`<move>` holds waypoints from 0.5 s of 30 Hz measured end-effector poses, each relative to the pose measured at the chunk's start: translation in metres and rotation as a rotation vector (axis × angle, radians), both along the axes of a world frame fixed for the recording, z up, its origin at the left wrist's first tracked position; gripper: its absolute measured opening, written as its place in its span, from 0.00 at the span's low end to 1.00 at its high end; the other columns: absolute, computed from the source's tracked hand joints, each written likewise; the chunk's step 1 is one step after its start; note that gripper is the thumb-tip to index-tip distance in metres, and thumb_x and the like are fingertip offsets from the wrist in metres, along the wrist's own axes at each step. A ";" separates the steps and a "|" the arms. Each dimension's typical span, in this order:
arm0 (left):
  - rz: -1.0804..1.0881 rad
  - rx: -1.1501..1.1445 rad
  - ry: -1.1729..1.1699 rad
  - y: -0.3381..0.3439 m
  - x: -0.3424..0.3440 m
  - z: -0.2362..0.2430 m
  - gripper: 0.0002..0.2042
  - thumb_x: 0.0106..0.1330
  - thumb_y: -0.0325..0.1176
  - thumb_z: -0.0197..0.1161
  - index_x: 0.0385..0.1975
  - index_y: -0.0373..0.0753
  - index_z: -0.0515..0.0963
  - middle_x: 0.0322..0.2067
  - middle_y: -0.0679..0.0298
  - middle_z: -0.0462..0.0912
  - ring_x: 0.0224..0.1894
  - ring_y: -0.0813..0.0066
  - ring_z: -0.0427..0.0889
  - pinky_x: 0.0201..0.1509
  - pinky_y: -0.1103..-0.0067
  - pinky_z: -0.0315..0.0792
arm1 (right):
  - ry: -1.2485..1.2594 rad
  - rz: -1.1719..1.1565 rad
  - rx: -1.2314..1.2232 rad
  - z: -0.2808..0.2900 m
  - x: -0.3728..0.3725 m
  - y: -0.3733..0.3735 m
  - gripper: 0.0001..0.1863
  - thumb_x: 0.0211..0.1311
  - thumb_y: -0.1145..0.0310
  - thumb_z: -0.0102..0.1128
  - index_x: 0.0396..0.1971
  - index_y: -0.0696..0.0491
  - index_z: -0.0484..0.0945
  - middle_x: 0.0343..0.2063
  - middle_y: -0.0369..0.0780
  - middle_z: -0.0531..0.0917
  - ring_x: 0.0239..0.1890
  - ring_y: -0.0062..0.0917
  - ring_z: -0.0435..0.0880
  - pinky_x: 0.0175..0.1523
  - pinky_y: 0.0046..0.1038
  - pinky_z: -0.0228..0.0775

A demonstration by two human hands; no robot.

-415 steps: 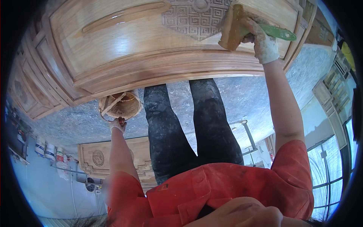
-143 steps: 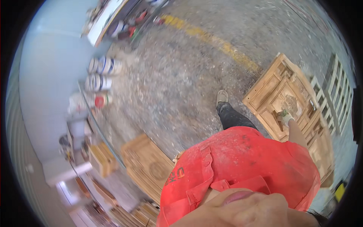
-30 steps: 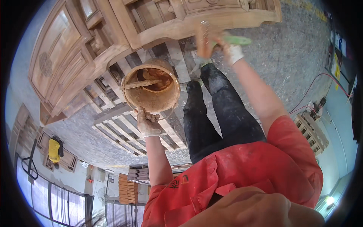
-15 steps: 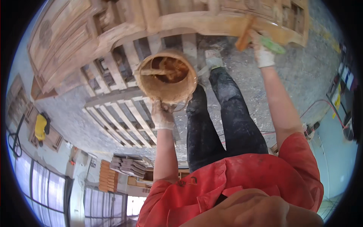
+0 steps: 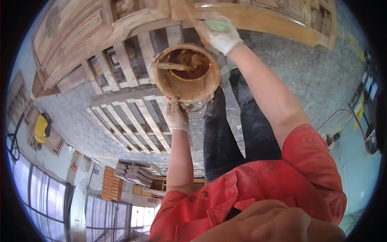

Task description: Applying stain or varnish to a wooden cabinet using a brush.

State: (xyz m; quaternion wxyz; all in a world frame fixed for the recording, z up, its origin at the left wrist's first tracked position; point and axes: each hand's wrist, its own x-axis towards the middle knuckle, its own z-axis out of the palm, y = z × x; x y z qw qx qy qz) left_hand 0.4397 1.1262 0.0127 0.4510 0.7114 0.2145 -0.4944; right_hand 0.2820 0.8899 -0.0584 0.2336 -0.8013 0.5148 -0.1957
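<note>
- Centrally, a round, tan-crusted bucket [image 5: 187, 93] is in front of the person, tilted so that its mouth shows; reddish-brown liquid [image 5: 201, 72] is inside.
- A coated stick [image 5: 174, 66] lies across the bucket's mouth from the left.
- The left hand [image 5: 177, 115], in a stained whitish glove, is closed on the bucket's near edge, fingers bent.
- The right hand [image 5: 222, 37], gloved and blurred by motion, is wrapped around a green-handled brush [image 5: 217, 26], just beyond the bucket's far right rim. The brush's head is too smeared to tell whether it touches wood.
- Beyond both hands runs a pale wooden panel [image 5: 262, 20], its front edge glossy in places; a carved wooden panel [image 5: 82, 30] stretches away to the left.
- Slatted pallets [image 5: 133, 121] show left of the bucket, on a mottled grey floor [image 5: 290, 74].
- Nearest the camera are the person's red shirt [image 5: 258, 181] and dark, dusty trousers [image 5: 219, 141].
- Far left, small, is another person in yellow [image 5: 41, 128].
</note>
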 end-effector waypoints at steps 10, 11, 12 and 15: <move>-0.138 0.227 -0.180 -0.001 -0.001 -0.011 0.05 0.65 0.34 0.52 0.34 0.42 0.74 0.10 0.72 0.63 0.11 0.83 0.61 0.16 0.80 0.71 | 0.257 -0.379 0.108 -0.020 -0.337 0.020 0.13 0.62 0.63 0.51 0.44 0.43 0.80 0.45 0.37 0.77 0.41 0.27 0.77 0.45 0.28 0.71; -0.148 0.232 -0.185 0.000 -0.001 -0.014 0.05 0.65 0.34 0.51 0.34 0.42 0.74 0.10 0.72 0.63 0.11 0.82 0.61 0.16 0.80 0.71 | 0.337 -0.449 0.192 -0.020 -0.377 0.013 0.14 0.62 0.63 0.50 0.45 0.43 0.79 0.45 0.36 0.77 0.41 0.28 0.77 0.45 0.28 0.71; -0.160 0.239 -0.191 0.002 -0.001 -0.017 0.05 0.65 0.34 0.51 0.34 0.43 0.74 0.10 0.72 0.62 0.10 0.82 0.61 0.16 0.79 0.71 | 0.383 -0.559 0.287 -0.021 -0.409 0.002 0.15 0.61 0.66 0.50 0.47 0.40 0.78 0.49 0.36 0.76 0.43 0.30 0.77 0.46 0.28 0.71; -0.198 0.259 -0.228 0.007 0.003 -0.022 0.05 0.65 0.34 0.51 0.34 0.43 0.74 0.10 0.72 0.62 0.10 0.81 0.60 0.16 0.79 0.70 | 0.518 -0.513 0.077 -0.006 -0.467 -0.014 0.13 0.63 0.67 0.48 0.45 0.46 0.78 0.46 0.39 0.78 0.42 0.31 0.78 0.42 0.25 0.73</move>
